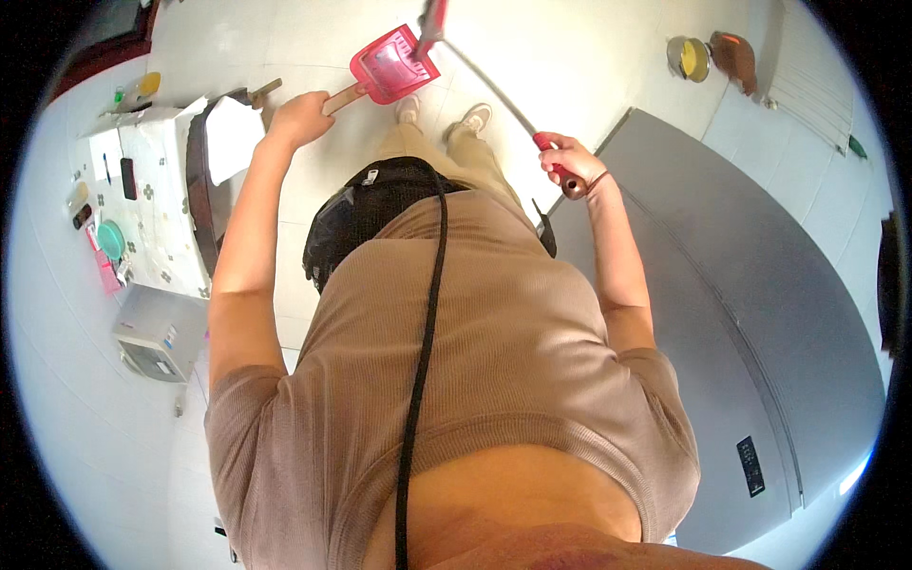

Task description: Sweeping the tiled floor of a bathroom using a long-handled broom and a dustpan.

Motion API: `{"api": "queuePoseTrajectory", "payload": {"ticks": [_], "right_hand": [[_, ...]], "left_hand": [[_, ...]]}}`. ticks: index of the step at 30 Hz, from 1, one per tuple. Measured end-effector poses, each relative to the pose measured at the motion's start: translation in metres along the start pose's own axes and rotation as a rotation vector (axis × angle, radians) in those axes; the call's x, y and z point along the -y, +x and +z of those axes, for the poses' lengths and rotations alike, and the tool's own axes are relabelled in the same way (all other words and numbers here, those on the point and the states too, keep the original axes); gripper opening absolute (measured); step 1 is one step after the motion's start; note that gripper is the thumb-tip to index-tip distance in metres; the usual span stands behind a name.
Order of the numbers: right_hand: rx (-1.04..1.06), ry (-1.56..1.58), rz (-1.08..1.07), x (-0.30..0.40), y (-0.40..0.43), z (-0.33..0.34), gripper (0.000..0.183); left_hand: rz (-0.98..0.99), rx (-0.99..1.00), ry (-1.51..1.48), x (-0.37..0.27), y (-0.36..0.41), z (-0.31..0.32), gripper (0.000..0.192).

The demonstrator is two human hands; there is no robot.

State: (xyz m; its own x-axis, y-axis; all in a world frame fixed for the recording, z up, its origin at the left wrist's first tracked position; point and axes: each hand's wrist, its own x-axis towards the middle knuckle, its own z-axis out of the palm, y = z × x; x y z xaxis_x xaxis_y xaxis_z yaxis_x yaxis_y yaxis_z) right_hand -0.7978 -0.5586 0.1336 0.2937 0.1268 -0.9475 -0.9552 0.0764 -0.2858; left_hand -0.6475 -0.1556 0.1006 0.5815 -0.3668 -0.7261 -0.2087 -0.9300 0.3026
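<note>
My left hand (301, 118) is closed around the wooden handle of a red plastic dustpan (395, 65), which I hold out over the floor in front of my shoes. In my right hand (573, 162) is the red grip of a long-handled broom (495, 91). Its metal pole runs up and leftwards to a red head (432, 27), partly cut off by the picture's top edge. The broom head overlaps the dustpan's right side in view; whether the two touch I cannot tell.
A tall grey refrigerator (684, 299) stands close on my right. On the left is a table with a patterned cloth (160, 214), bearing a phone (128, 178) and a teal round item (111, 239). A metal pot (688, 59) lies at the upper right. A black bag (356, 206) hangs at my waist.
</note>
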Motion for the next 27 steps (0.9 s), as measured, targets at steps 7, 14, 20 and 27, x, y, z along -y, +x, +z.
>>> {"api": "queuePoseTrajectory", "payload": {"ticks": [7, 14, 20, 27], "right_hand": [[-0.390, -0.967, -0.121, 0.082, 0.106, -0.038, 0.035], [-0.385, -1.130, 0.044, 0.145, 0.188, 0.001, 0.025], [-0.083, -1.471, -0.060, 0.065, 0.215, 0.031, 0.029], [0.173, -1.266, 0.010, 0.077, 0.048, 0.051, 0.051]], "left_hand": [[-0.225, -0.065, -0.202, 0.035, -0.029, 0.016, 0.035], [-0.287, -0.150, -0.297, 0.051, -0.027, 0.025, 0.038], [-0.265, -0.117, -0.204, 0.051, -0.012, 0.017, 0.032], [-0.267, -0.077, -0.240, 0.058, -0.015, 0.014, 0.030]]}}
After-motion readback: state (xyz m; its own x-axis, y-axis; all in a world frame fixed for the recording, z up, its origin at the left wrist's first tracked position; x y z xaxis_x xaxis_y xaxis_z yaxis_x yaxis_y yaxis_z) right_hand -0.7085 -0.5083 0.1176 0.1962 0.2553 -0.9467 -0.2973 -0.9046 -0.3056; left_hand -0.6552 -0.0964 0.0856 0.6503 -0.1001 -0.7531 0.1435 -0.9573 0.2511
